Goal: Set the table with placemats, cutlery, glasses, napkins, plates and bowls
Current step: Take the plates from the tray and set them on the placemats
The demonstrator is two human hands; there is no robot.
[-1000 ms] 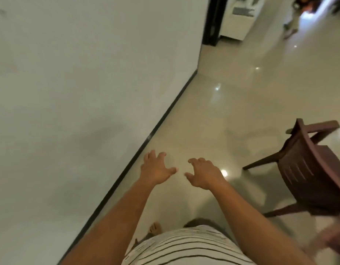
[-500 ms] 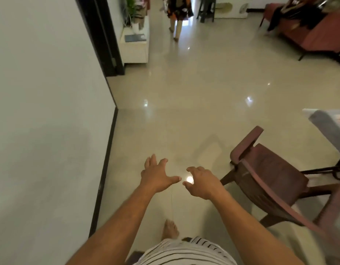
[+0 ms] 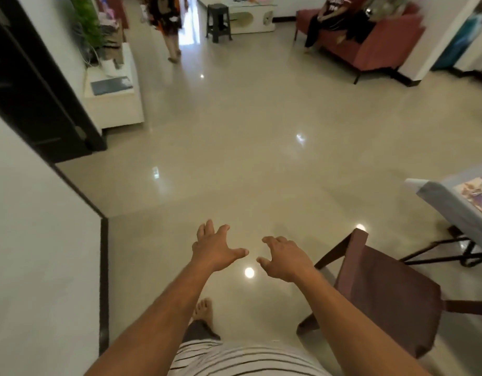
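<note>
Both hands are empty, fingers spread: left hand (image 3: 216, 248), right hand (image 3: 286, 258), low centre frame above the glossy beige floor (image 3: 248, 137). The grey-clothed table (image 3: 438, 196) shows at right edge beside a maroon plastic chair (image 3: 383, 289). No tableware is visible; glasses and plates would likely be fragile and slippery, best gripped by sides and rims.

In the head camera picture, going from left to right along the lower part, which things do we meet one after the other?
White wall → left hand → right hand → dark red chair → table corner with a printed placemat. Both hands are empty, with fingers spread above the floor.
</note>
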